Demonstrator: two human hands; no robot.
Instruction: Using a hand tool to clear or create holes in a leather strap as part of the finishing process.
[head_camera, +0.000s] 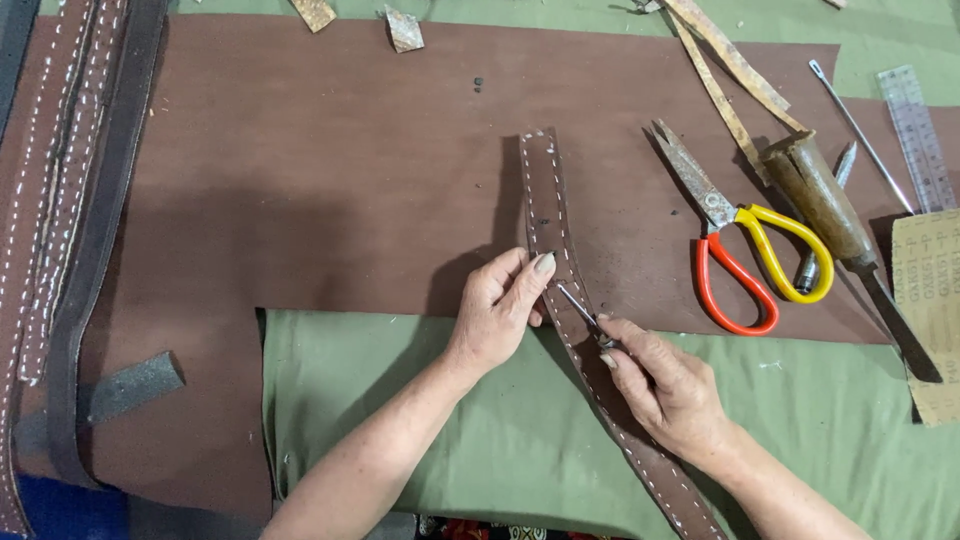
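A brown leather strap (545, 195) with white stitching along both edges runs from the middle of the table down to the bottom right. My left hand (497, 305) presses on its left edge with the fingers curled, thumb on the strap. My right hand (668, 388) rests on the strap lower down and pinches a thin metal awl (580, 308), whose tip touches the strap just beside my left thumb.
A large brown leather sheet (330, 170) lies on a green cloth (420, 400). Stitched straps (60, 180) lie at the left. At the right are red-and-yellow-handled scissors (735, 250), a wooden-handled knife (830, 215), a clear ruler (918, 135), a long needle (860, 125) and sandpaper (930, 300).
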